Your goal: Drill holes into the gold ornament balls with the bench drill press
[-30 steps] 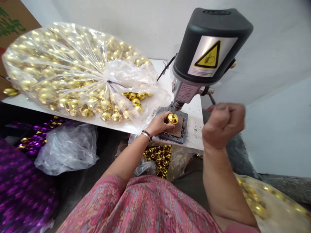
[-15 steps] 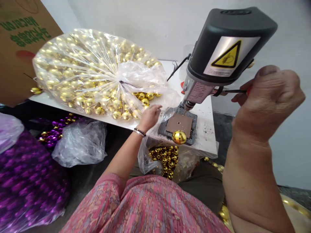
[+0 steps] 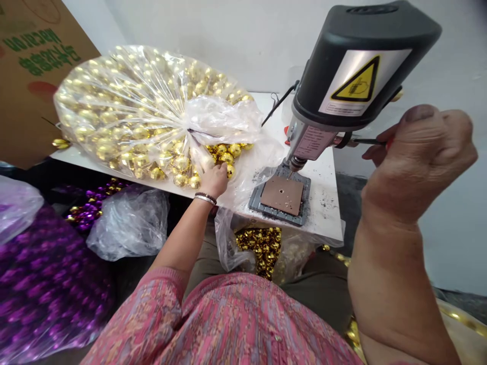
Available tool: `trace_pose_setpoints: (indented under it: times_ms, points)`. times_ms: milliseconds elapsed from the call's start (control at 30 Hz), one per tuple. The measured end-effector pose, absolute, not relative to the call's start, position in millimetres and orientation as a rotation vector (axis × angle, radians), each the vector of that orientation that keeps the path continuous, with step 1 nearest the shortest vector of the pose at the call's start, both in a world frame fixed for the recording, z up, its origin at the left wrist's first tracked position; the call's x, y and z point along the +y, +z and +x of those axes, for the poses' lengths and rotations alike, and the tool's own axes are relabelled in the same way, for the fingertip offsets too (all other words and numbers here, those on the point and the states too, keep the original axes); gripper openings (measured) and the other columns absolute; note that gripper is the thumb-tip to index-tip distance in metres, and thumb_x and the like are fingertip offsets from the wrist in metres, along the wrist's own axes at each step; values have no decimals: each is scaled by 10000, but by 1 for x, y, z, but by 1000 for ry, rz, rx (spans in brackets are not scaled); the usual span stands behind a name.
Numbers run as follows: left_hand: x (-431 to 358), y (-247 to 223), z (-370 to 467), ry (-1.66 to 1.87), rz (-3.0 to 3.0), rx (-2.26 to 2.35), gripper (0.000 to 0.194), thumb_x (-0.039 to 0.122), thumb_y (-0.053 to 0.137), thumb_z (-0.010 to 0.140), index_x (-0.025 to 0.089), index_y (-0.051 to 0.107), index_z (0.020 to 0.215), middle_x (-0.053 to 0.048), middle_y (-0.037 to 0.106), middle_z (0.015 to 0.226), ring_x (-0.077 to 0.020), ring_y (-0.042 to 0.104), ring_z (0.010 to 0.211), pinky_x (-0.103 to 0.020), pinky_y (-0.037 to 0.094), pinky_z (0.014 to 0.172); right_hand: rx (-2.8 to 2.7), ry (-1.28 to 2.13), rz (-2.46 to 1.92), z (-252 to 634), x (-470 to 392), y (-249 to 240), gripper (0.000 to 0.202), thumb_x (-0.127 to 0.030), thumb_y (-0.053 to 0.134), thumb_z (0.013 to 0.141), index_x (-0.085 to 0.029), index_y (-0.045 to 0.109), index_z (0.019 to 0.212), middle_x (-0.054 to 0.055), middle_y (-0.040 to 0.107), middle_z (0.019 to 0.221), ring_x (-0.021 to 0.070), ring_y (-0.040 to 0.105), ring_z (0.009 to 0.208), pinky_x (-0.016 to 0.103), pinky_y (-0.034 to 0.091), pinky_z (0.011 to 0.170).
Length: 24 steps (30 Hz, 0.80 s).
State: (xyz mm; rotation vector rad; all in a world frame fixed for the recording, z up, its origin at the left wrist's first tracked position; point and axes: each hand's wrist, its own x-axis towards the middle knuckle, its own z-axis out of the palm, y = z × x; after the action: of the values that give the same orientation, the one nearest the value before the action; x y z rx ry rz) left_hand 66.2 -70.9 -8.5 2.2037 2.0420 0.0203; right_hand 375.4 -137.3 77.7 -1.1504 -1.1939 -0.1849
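My left hand (image 3: 215,179) is at the mouth of a clear plastic bag (image 3: 216,114) full of shiny gold faceted balls (image 3: 227,158). Its fingers are curled among the balls, and whatever lies in them is hidden. My right hand (image 3: 426,152) is raised and closed around the lever (image 3: 367,141) of a small bench drill press (image 3: 365,66), a bit of red showing at the grip. Below the chuck (image 3: 297,163) and its thin bit, a brown board (image 3: 282,195) with a hole lies on the grey drill base (image 3: 262,205). No ball sits on the board.
Dark shavings lie on the white table (image 3: 327,223). Under its front edge hangs an open plastic bag (image 3: 228,248) of gold pieces. Purple balls in a bag (image 3: 45,284), crumpled plastic (image 3: 129,223) and a cardboard box (image 3: 34,91) are on the left.
My left hand has moved left from beside the drill base to the bag's mouth. A gold ball at the board's front edge is no longer in view there. My right hand stays on the lever.
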Motion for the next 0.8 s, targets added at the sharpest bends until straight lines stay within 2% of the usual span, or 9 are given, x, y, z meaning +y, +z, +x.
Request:
trace_pose_setpoints:
  times_ms: [67,167,300,400,533,633,733,800]
  points:
    - [-65,-9,70,-25,2179,2060,521,182,676,1043,148,700,1562,-253,828,1433,-411,781,1375,-491,618,1126,-1194,-192,-1164,376,-138,77,674,-830,479,1099,-206,479,842,-49,518,754,66,505,656,328,428,737]
    - [-58,-11,76,60,2135,2064,587,255,762,1007,207,687,1587,-204,863,1374,-399,803,1337,-450,613,1090,-1193,-187,-1184,377,-138,75,747,-937,451,1050,-216,481,858,-49,511,736,81,502,645,330,431,723]
    - [-67,-23,77,537,2016,1870,608,315,835,958,212,715,1544,-158,866,1324,-345,816,1249,-398,606,1063,-1166,-198,-1175,376,-136,74,797,-999,438,1010,-220,481,850,-41,516,745,82,480,636,331,413,708]
    - [-85,-35,75,873,1762,1426,597,375,831,938,212,714,1500,-113,856,1278,-254,798,1115,-349,622,971,-1203,-191,-1161,377,-136,74,741,-942,439,1052,-225,460,863,-43,515,750,80,480,640,329,415,713]
    - [-103,-44,82,914,1305,1019,563,500,781,947,230,718,1437,-118,849,1246,-220,814,1024,-328,638,850,-1235,-189,-1186,380,-139,76,744,-936,425,1062,-219,464,869,-45,491,762,81,499,659,323,439,726]
    - [-104,-44,95,846,1125,973,506,475,780,941,214,731,1372,-128,856,1165,-224,829,975,-326,635,813,-1269,-182,-1206,382,-142,80,718,-893,435,1088,-214,444,855,-51,477,755,65,478,655,306,418,715]
    - [-100,-44,110,803,1178,1013,537,401,795,935,208,705,1428,-106,855,1148,-195,803,890,-310,618,779,-1315,-165,-1214,383,-141,87,622,-742,448,1156,-211,411,833,-51,475,747,45,479,662,282,397,702]
    - [-95,-45,120,779,1320,1083,574,358,840,913,203,699,1448,-92,853,1167,-172,771,865,-304,616,794,-1328,-166,-1227,384,-138,92,600,-696,432,1174,-206,409,828,-50,489,757,30,485,663,265,409,697]
